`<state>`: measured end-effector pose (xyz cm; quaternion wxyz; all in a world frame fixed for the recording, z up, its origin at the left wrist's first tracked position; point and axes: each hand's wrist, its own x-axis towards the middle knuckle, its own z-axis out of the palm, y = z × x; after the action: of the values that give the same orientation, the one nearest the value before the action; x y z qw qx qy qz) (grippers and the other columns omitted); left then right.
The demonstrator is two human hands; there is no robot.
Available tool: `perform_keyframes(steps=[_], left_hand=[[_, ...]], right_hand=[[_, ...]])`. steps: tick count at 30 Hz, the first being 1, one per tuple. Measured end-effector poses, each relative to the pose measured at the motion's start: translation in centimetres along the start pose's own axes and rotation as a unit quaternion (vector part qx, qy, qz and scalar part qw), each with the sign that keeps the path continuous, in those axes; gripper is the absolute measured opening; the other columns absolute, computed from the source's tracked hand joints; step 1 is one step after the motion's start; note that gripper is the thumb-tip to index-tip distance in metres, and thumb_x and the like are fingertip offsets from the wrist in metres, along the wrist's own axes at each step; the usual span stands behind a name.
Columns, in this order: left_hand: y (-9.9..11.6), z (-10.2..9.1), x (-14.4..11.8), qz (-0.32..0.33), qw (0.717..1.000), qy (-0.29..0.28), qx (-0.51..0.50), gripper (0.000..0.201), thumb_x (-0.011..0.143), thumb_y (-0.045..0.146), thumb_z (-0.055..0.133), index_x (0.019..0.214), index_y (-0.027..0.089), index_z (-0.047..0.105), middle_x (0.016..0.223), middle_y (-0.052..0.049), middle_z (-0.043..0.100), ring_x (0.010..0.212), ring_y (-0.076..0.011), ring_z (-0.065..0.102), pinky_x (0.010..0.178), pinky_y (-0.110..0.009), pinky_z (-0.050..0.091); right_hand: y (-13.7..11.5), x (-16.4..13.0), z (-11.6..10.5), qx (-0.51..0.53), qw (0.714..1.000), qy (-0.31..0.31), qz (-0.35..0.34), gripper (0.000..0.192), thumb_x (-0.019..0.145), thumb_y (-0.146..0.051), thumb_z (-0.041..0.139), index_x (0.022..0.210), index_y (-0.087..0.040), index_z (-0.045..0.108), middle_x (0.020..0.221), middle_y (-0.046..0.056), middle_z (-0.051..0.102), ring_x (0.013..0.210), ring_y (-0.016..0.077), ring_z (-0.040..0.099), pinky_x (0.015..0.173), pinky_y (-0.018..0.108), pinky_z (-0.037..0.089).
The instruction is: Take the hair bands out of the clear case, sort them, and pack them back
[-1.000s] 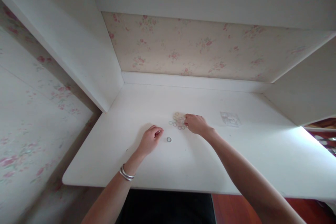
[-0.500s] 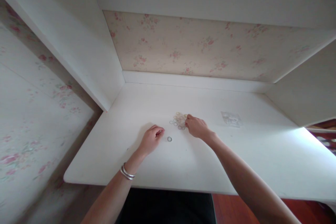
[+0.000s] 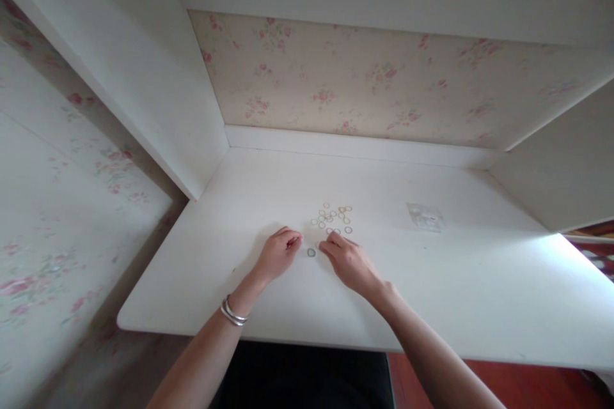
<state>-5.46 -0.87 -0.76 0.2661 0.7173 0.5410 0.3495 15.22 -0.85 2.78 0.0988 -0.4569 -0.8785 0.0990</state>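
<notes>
Several thin, small rings (image 3: 328, 218), pale gold and silvery, lie scattered in a loose group on the white desk (image 3: 268, 185). Nearer to me, a darker ring, or a few stacked together (image 3: 311, 253), lies apart between my two hands. My right hand (image 3: 346, 260) is closed in a pinch just right of it, with the faint edge of one thin ring showing at the fingertips. My left hand (image 3: 279, 251) rests on the desk to the left, fingers curled together; what they hold, if anything, is hidden.
A clear plastic bag (image 3: 425, 218) lies flat to the right of the rings. Upright white panels (image 3: 158, 77) border the desk on the left and right, and a low ledge (image 3: 364, 148) runs along the back below floral wallpaper (image 3: 355, 77).
My right hand has moved from the ring group toward me and left, close to the separate dark ring, with a thin ring at its fingertips. My left hand has stayed in place.
</notes>
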Motion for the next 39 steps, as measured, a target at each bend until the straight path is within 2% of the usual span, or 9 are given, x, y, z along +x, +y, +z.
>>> perform_keyframes(steps=[6,12,16,20,25,29,33,39], left_hand=[[-0.2,0.0,0.0,0.007,1.000,-0.001,0.008,0.021,0.088,0.027,0.045,0.085,0.020,0.064,0.079,-0.002,0.060,0.071,-0.0131,0.055,0.064,-0.024,0.044],[-0.3,0.1,0.0,0.010,1.000,0.000,0.003,0.020,0.088,0.027,0.045,0.087,0.020,0.065,0.083,-0.003,0.062,0.073,-0.0135,0.057,0.066,-0.025,0.045],[-0.3,0.0,0.0,0.012,1.000,-0.004,0.011,0.021,0.088,0.027,0.046,0.088,0.020,0.065,0.081,-0.003,0.062,0.071,-0.0133,0.056,0.065,-0.024,0.045],[-0.3,0.0,0.0,0.007,1.000,-0.008,0.011,0.021,0.088,0.028,0.045,0.088,0.021,0.065,0.080,-0.002,0.062,0.071,-0.0131,0.057,0.065,-0.024,0.045],[-0.4,0.1,0.1,0.010,1.000,-0.003,0.015,0.021,0.088,0.025,0.045,0.087,0.020,0.065,0.083,-0.002,0.063,0.075,-0.0134,0.058,0.069,-0.024,0.045],[-0.1,0.5,0.5,0.014,0.999,-0.001,0.044,0.017,0.088,0.024,0.047,0.085,0.020,0.064,0.085,-0.003,0.063,0.073,-0.0130,0.058,0.069,-0.024,0.045],[1.1,1.4,1.7,0.023,0.995,-0.019,0.099,0.018,0.089,0.027,0.046,0.090,0.022,0.063,0.090,-0.003,0.063,0.075,-0.0132,0.060,0.069,-0.024,0.046],[2.8,3.2,4.6,0.025,0.976,-0.064,0.208,0.019,0.090,0.031,0.045,0.098,0.026,0.062,0.101,-0.001,0.062,0.083,-0.0144,0.061,0.072,-0.024,0.045]], right_hand=[[-1.2,-0.6,1.3,-0.020,1.000,-0.002,-0.018,0.026,0.093,-0.019,0.037,0.101,-0.028,0.061,0.083,0.001,0.055,0.068,0.0116,0.049,0.060,0.022,0.031],[-1.1,-0.4,1.3,-0.022,1.000,-0.013,-0.009,0.028,0.092,-0.019,0.037,0.097,-0.029,0.063,0.084,0.001,0.057,0.066,0.0123,0.048,0.059,0.023,0.029],[-1.0,-0.4,1.2,-0.030,0.999,-0.025,-0.016,0.030,0.091,-0.017,0.038,0.101,-0.030,0.063,0.084,0.001,0.057,0.068,0.0132,0.049,0.061,0.023,0.030],[-0.8,-0.7,1.0,-0.045,0.999,-0.010,-0.018,0.031,0.093,-0.020,0.034,0.101,-0.029,0.063,0.082,0.002,0.057,0.071,0.0137,0.051,0.064,0.023,0.033],[0.1,-2.5,1.2,0.047,0.996,0.046,0.052,0.034,0.096,-0.029,0.030,0.101,-0.026,0.064,0.083,0.003,0.058,0.070,0.0118,0.054,0.065,0.021,0.038],[1.4,-4.6,2.1,0.149,0.976,0.093,0.125,0.033,0.095,-0.035,0.033,0.095,-0.025,0.064,0.080,0.002,0.059,0.067,0.0119,0.055,0.064,0.021,0.040],[2.3,-6.1,2.7,0.191,0.954,0.141,0.181,0.031,0.093,-0.036,0.037,0.090,-0.024,0.065,0.074,0.001,0.058,0.062,0.0114,0.054,0.060,0.021,0.040],[2.4,-6.3,3.0,0.197,0.950,0.165,0.176,0.031,0.092,-0.036,0.038,0.089,-0.023,0.066,0.073,0.001,0.059,0.061,0.0106,0.054,0.059,0.020,0.039]])
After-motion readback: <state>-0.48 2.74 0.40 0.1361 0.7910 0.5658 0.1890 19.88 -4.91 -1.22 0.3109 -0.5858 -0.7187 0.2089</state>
